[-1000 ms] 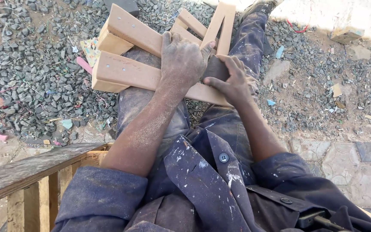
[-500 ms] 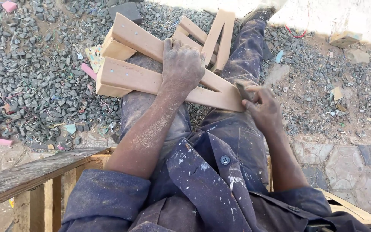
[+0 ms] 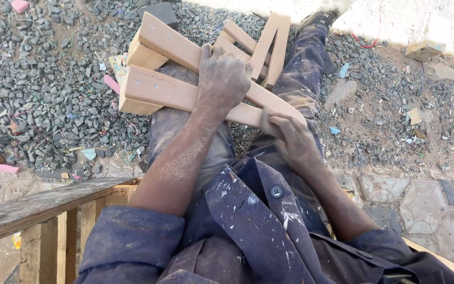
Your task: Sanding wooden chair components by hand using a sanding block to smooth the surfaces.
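A wooden frame piece (image 3: 185, 94) was held across the lap, the left hand (image 3: 224, 79) pressed flat upon it and the right hand (image 3: 290, 139) closed around its near end.

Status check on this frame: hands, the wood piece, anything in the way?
Left hand pressed flat on the wooden frame, pinning it on the lap. Right hand grips its near end. Gravel around; nothing blocking.
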